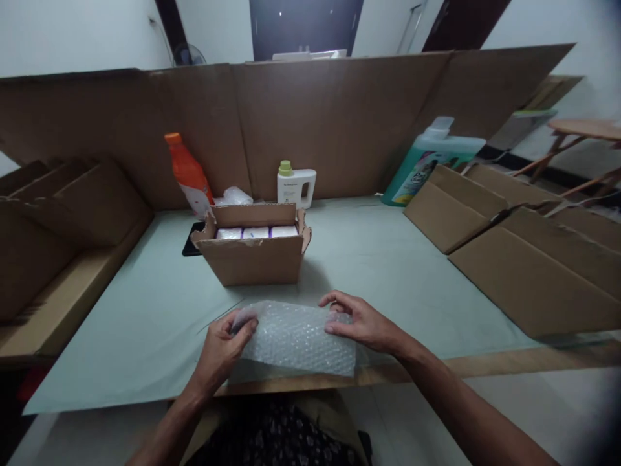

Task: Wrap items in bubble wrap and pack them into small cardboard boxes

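A bundle wrapped in clear bubble wrap (pixel 298 340) lies at the near edge of the pale green table (pixel 388 272). My left hand (pixel 223 346) grips its left end, fingers curled around the wrap. My right hand (pixel 356 320) holds its right end, fingers pressed on top. Just beyond stands an open cardboard box (pixel 255 255) with three white packets (pixel 255 232) lined up inside.
An orange bottle (pixel 187 171), a small white jug with a green cap (pixel 295 184) and a large teal detergent jug (pixel 427 162) stand along the cardboard back wall. Flattened cartons (pixel 528 259) lie at right, stacked cardboard (pixel 53 246) at left. A dark phone (pixel 191 248) lies beside the box.
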Action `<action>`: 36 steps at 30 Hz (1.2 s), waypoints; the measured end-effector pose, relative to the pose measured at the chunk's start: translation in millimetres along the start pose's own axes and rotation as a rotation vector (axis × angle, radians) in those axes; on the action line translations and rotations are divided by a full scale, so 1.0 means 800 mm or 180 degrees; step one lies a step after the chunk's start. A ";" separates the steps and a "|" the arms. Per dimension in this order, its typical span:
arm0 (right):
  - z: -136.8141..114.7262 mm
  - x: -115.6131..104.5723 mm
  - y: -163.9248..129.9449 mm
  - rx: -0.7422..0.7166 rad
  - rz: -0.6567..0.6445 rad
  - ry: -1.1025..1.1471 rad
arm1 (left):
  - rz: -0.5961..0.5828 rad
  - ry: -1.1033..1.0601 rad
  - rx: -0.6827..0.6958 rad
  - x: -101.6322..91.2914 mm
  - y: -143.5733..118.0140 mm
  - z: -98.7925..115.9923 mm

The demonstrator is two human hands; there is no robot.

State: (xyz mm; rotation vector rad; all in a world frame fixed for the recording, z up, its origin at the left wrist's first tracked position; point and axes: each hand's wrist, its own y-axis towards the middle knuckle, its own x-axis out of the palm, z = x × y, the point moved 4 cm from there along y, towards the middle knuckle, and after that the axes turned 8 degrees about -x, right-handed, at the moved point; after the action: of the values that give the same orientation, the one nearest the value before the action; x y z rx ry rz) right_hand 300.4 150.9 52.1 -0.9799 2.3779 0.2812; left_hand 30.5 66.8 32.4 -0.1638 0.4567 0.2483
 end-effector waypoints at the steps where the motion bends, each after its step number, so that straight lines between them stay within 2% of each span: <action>1: 0.005 0.005 0.007 0.0003 0.0072 -0.0080 | 0.0070 0.0278 0.0062 -0.006 0.003 -0.007; 3: 0.013 0.008 0.018 -0.0096 0.0490 -0.0567 | 0.0250 0.0634 0.0081 -0.018 0.011 -0.025; 6: 0.024 -0.002 0.023 -0.0448 0.1574 -0.1321 | 0.0601 0.0868 0.0032 -0.041 0.021 -0.050; 8: 0.034 -0.006 0.024 -0.0652 0.1848 -0.1326 | 0.0904 0.0920 0.0040 -0.060 0.029 -0.061; 10: 0.043 -0.002 0.034 -0.0722 0.1677 -0.1094 | 0.1130 0.0668 0.0060 -0.076 0.045 -0.063; 12: 0.049 0.008 0.053 -0.0657 0.1411 -0.0823 | 0.1166 0.0163 0.0090 -0.081 0.068 -0.057; 16: 0.046 0.023 0.102 -0.0645 0.1190 -0.0446 | 0.0910 -0.0330 0.0159 -0.055 0.116 -0.035; 19: 0.048 0.014 0.125 -0.0796 0.1147 -0.0305 | 0.0857 -0.0300 0.0097 -0.032 0.129 -0.031; 22: 0.060 -0.007 0.123 -0.0800 0.0967 -0.0275 | 0.0908 -0.0169 -0.0017 -0.029 0.116 -0.038; 24: 0.064 -0.018 0.107 -0.0739 0.1075 -0.0525 | 0.1222 0.0133 0.0018 -0.038 0.093 -0.041; 26: 0.054 -0.015 0.086 -0.0767 0.1241 -0.0949 | 0.1542 0.0674 0.0290 -0.044 0.062 -0.040; 27: 0.044 -0.005 0.076 -0.0861 0.1202 -0.1143 | 0.1546 0.0994 0.0522 -0.042 0.047 -0.038; 28: 0.031 0.010 0.067 -0.1001 0.1016 -0.1294 | 0.1379 0.1295 0.0769 -0.035 0.033 -0.038; 30: 0.008 0.052 0.052 -0.1350 0.0290 -0.1457 | 0.0778 0.1778 0.1125 -0.013 0.013 -0.042; 32: -0.002 0.085 0.037 -0.1535 -0.0370 -0.1545 | 0.0330 0.2012 0.1150 0.005 0.004 -0.050; 33: 0.000 0.091 0.029 -0.1507 -0.0507 -0.1592 | 0.0215 0.2049 0.1088 0.009 0.003 -0.054; 34: 0.007 0.088 0.020 -0.1401 -0.0470 -0.1651 | 0.0139 0.2049 0.1037 0.010 0.004 -0.057; 36: 0.026 0.063 0.000 -0.0996 0.0045 -0.1831 | -0.0013 0.1960 0.1039 0.005 0.008 -0.062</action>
State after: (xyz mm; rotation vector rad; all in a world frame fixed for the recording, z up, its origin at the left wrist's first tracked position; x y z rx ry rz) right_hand 278.8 129.2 6.9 -0.8678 1.8434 0.8391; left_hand 11.2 63.0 -14.1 0.0853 1.0994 0.1113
